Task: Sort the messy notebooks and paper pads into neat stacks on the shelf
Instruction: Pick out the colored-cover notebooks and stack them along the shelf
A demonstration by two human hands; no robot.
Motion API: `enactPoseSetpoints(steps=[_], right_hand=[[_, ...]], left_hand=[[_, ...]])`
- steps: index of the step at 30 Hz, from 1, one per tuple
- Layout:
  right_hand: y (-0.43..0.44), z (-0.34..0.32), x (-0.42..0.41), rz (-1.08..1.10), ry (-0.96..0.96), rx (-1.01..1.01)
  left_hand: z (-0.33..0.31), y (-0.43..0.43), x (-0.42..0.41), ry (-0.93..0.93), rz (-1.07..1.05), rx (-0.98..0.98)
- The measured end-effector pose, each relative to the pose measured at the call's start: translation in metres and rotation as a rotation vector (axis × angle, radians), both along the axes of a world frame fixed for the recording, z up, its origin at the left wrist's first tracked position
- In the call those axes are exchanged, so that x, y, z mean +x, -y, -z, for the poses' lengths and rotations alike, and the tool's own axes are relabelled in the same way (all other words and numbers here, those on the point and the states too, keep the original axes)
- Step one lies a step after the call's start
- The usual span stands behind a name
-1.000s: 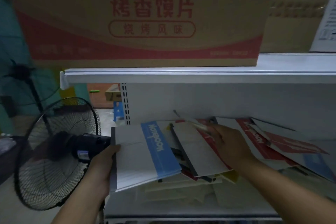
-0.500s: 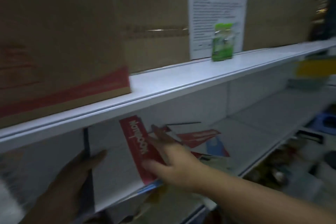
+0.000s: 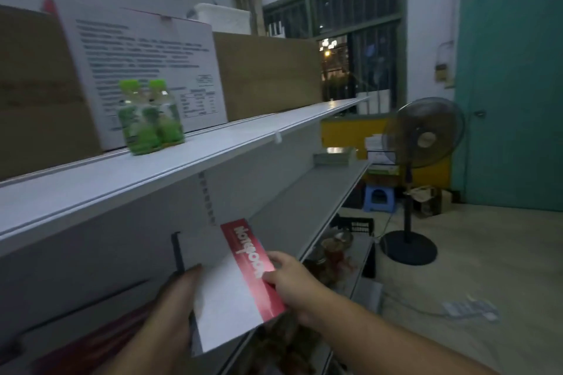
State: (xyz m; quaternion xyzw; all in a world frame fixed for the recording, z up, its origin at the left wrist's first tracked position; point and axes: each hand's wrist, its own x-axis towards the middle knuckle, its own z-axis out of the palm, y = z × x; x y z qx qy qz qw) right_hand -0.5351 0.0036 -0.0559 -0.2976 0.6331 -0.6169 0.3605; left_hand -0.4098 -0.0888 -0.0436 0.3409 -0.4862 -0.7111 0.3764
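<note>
I hold a white notebook [image 3: 227,304] with a red "Notebook" band in front of the middle shelf [image 3: 307,201]. My left hand [image 3: 175,298] grips its left spine edge, thumb on the cover. My right hand [image 3: 289,278] holds its right edge over the red band. A reddish notebook [image 3: 100,341] lies on the shelf at the lower left, mostly hidden by my left arm. A small flat stack [image 3: 335,158] sits at the far right end of the same shelf.
The upper shelf [image 3: 182,158] carries cardboard boxes [image 3: 268,76], a white printed box [image 3: 143,70] and a pack of green bottles [image 3: 150,117]. A standing fan [image 3: 422,137], a blue stool [image 3: 379,198] and a teal door [image 3: 515,85] are to the right. Jars [image 3: 335,248] sit on a lower shelf.
My view has swung right, from the messy pile to the long shelf. A red-banded notebook now lies on top of what my hands hold, carried rightward along the shelf.
</note>
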Motion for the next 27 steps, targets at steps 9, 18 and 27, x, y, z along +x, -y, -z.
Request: enactPoseSetpoints(steps=[9, 18, 27], right_hand=[[-0.05, 0.04, -0.17, 0.263, -0.07, 0.197], [-0.058, 0.052, -0.289, 0.373, -0.05, 0.231], [0.017, 0.035, -0.444, 0.33, -0.127, 0.303]], left_hand=[[0.045, -0.025, -0.201, 0.36, 0.131, 0.036], [0.058, -0.011, -0.345, 0.383, 0.233, 0.01], [0.056, 0.073, -0.5, 0.383, 0.209, 0.035]])
